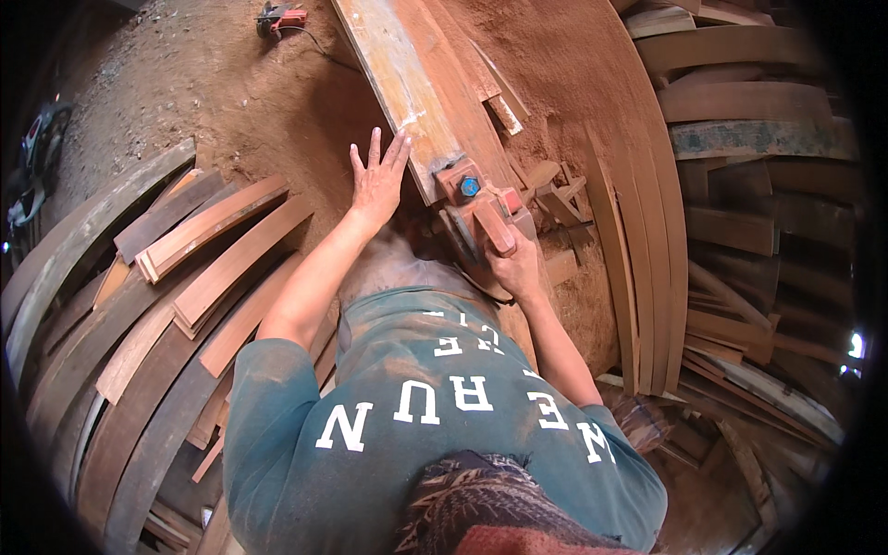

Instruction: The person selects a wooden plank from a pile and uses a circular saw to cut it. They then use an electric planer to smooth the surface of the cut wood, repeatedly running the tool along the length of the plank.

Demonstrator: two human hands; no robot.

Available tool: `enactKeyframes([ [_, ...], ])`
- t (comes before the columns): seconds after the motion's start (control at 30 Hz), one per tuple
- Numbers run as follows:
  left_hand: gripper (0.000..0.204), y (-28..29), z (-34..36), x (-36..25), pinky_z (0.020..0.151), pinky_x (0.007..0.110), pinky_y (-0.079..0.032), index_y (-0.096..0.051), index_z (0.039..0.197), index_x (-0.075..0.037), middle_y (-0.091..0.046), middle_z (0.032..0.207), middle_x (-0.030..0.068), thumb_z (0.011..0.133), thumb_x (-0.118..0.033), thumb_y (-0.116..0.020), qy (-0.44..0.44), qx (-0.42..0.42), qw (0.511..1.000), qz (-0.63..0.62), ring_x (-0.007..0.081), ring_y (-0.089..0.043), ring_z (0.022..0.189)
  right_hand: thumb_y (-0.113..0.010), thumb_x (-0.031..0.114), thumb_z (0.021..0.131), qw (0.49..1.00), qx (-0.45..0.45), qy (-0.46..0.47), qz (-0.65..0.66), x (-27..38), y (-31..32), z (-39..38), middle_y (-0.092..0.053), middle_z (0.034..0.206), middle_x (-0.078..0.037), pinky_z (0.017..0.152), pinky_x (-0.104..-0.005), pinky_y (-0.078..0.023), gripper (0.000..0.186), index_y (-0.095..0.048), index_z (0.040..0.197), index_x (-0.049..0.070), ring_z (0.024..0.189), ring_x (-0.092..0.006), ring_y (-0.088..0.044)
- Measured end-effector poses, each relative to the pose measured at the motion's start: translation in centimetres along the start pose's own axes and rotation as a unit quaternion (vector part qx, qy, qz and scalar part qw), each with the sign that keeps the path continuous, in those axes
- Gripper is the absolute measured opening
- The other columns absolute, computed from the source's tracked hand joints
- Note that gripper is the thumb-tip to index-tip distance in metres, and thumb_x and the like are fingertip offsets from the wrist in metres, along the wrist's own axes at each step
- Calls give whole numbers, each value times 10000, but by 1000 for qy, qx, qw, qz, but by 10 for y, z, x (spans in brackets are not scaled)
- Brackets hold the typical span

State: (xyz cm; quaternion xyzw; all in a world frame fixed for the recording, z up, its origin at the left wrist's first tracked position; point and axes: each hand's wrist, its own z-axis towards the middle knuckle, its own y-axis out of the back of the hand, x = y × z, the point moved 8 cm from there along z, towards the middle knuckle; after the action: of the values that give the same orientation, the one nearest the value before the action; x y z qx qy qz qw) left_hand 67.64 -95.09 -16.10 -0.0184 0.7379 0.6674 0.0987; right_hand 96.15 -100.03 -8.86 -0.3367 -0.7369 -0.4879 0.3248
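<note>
Beside the plank [400,83], left hand [377,180] spread flat.

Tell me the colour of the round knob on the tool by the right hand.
The round knob is blue, set in a reddish block just above the right hand. The head view shows it.
</note>
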Motion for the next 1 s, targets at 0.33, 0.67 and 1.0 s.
enactKeyframes([
  [0.33, 585, 26, 10, 38, 1196, 616, -355, -550, 1454, -32, -467, 1590, 204, 872, 21, -583, 98, -143, 974, -147, 423, -381, 1528, -722, 130, 844, 998, -11, 46, -48, 75, -28, 74, -711, 937, -318, 805, -537, -571, 206, -701, 1008, 8, 963, -524, -692],
  [0.67, 590, 3, -25, -81, 1238, 437, -384, -612, 1437, 35, -594, 1506, 277, 852, -23, -559, 32, 211, 821, -529, 429, -531, 1432, -701, 152, 861, 995, -16, 77, -66, 144, -63, 191, -716, 961, -323, 840, -554, -562, 203, -717, 988, -6, 979, -519, -691],
  [1.0, 450, 17, 29, -6, 969, 388, -545, -631, 1300, 6, -744, 1187, 148, 891, -162, -715, 52, 361, 716, -595, 268, -702, 1125, -715, 168, 863, 997, -13, 60, -55, 218, -102, 305, -725, 973, -314, 870, -536, -567, 208, -743, 995, 9, 1003, -503, -702],
])
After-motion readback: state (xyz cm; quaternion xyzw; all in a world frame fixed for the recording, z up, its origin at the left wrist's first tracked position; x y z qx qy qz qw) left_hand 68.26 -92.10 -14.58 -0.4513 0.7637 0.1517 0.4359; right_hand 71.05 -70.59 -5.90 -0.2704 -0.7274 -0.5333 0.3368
